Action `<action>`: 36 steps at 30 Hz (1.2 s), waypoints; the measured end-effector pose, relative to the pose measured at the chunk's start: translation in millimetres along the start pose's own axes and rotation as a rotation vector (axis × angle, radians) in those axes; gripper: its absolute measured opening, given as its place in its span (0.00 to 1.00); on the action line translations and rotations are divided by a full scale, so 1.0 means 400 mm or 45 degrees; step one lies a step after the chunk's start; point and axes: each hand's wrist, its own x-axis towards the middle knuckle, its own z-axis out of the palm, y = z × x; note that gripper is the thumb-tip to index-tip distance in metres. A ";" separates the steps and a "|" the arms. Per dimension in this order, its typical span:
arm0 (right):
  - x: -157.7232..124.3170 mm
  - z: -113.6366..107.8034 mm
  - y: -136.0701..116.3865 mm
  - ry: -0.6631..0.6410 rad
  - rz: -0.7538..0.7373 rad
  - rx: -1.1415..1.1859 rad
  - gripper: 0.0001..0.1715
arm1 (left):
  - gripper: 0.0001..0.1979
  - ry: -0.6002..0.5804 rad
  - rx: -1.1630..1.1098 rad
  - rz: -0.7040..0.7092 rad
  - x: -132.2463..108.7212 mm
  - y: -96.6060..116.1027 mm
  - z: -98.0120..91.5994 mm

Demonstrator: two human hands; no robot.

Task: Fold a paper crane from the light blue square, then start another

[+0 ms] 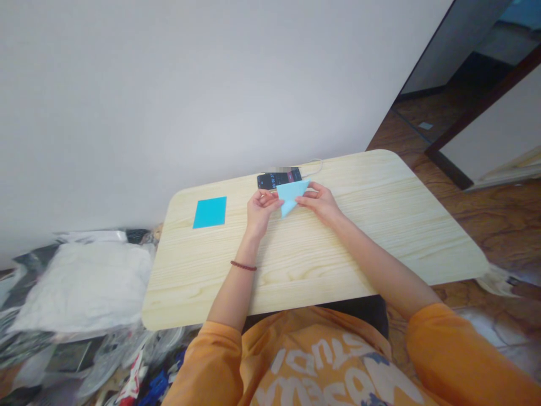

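A pale blue paper folded into a triangle (pixel 292 195) is held above the light wooden table (pixel 380 225). My left hand (pixel 261 210) pinches its left edge with closed fingers. My right hand (pixel 321 201) grips its right side, fingers pressed on the paper. The paper's point hangs down between both hands. A brighter blue square sheet (pixel 210 212) lies flat on the table to the left, apart from my hands. A red bead bracelet sits on my left wrist.
A black phone (pixel 279 177) with a white cable (pixel 313 165) lies at the table's back edge, just behind the paper. A white wall stands behind. Plastic bags and clutter (pixel 80 293) pile up at the left. Wooden floor and a doorway lie at the right.
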 end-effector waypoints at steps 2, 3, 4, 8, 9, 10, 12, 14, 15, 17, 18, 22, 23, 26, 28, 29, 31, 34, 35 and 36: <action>-0.001 0.001 0.000 0.031 -0.010 -0.002 0.30 | 0.22 0.013 -0.021 -0.007 0.000 -0.002 0.001; -0.002 0.001 -0.001 0.039 -0.009 -0.005 0.30 | 0.22 0.024 -0.022 -0.006 0.000 -0.003 0.001; -0.002 0.002 -0.001 0.040 -0.006 -0.009 0.31 | 0.21 0.037 -0.016 0.001 0.001 -0.004 0.001; -0.003 0.000 -0.002 0.047 0.008 -0.047 0.32 | 0.21 0.070 0.045 0.058 0.004 -0.006 -0.001; -0.002 0.000 -0.002 0.056 0.004 -0.054 0.32 | 0.21 0.070 0.057 0.071 0.004 -0.006 -0.001; -0.001 -0.001 -0.002 0.068 0.000 -0.060 0.31 | 0.20 0.066 0.067 0.079 0.004 -0.007 -0.001; 0.000 -0.004 0.000 0.088 -0.011 -0.073 0.30 | 0.20 0.057 0.076 0.081 0.004 -0.009 -0.002; 0.002 -0.007 0.003 0.096 -0.011 -0.087 0.29 | 0.20 0.056 0.071 0.071 0.004 -0.010 -0.001; 0.003 -0.008 0.004 0.096 -0.007 -0.091 0.29 | 0.20 0.060 0.064 0.066 0.004 -0.011 -0.001; 0.005 -0.010 0.007 0.090 0.007 -0.083 0.28 | 0.20 0.066 0.043 0.056 0.004 -0.012 0.000; 0.005 -0.011 0.007 0.080 0.018 -0.070 0.28 | 0.21 0.070 0.030 0.052 0.004 -0.012 0.000; 0.005 -0.009 0.003 0.032 0.033 -0.014 0.27 | 0.21 0.075 0.024 0.048 0.003 -0.009 0.001; 0.005 -0.007 0.001 0.020 0.026 -0.007 0.27 | 0.21 0.067 0.035 0.046 0.001 -0.008 0.003; 0.002 -0.001 -0.006 -0.010 0.005 0.008 0.27 | 0.22 0.000 0.079 0.041 -0.005 0.000 0.007; 0.000 0.003 -0.009 -0.013 -0.009 0.004 0.27 | 0.22 -0.050 0.108 0.050 -0.009 0.006 0.011; 0.000 0.004 -0.009 -0.008 -0.017 -0.004 0.27 | 0.22 -0.066 0.122 0.057 -0.011 0.008 0.012; 0.000 0.005 -0.008 0.012 -0.036 -0.027 0.27 | 0.22 -0.062 0.138 0.072 -0.012 0.012 0.014; 0.001 0.005 -0.002 0.037 -0.042 -0.055 0.27 | 0.20 0.007 0.140 0.092 -0.011 0.013 0.014; 0.001 0.005 0.000 0.042 -0.041 -0.061 0.27 | 0.20 0.028 0.139 0.096 -0.010 0.013 0.014; 0.001 0.005 0.001 0.045 -0.039 -0.068 0.27 | 0.19 0.043 0.138 0.102 -0.010 0.012 0.014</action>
